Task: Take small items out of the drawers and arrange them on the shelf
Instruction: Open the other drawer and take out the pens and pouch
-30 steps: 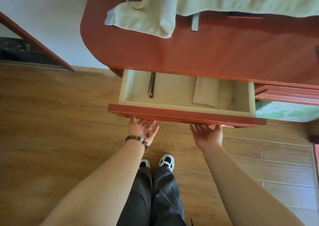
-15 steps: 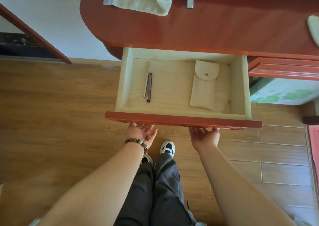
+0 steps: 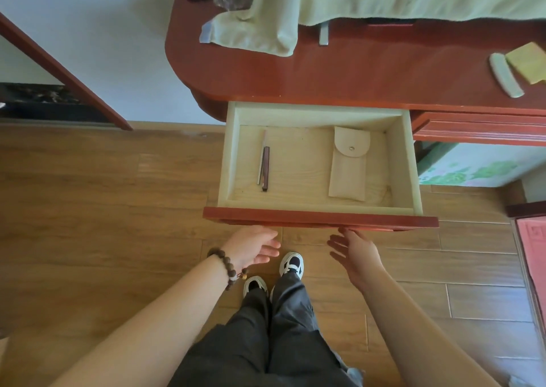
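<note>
Wood flooring lies under your open drawer [image 3: 319,218] — pouch [image 3: 348,165] at 3 o'clock, pen [image 3: 265,168] at 9. Your left hand [image 3: 254,246] and right hand [image 3: 356,253] hang just below its front, fingers loosely spread, holding nothing — likely freed for reaching in.

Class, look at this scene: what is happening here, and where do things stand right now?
A person stands at a red desk with its drawer pulled open. Both the left hand and the right hand are open just below the drawer front, holding nothing. Inside lie a beige snap pouch on the right and a slim folded tool on the left, both untouched.
</note>
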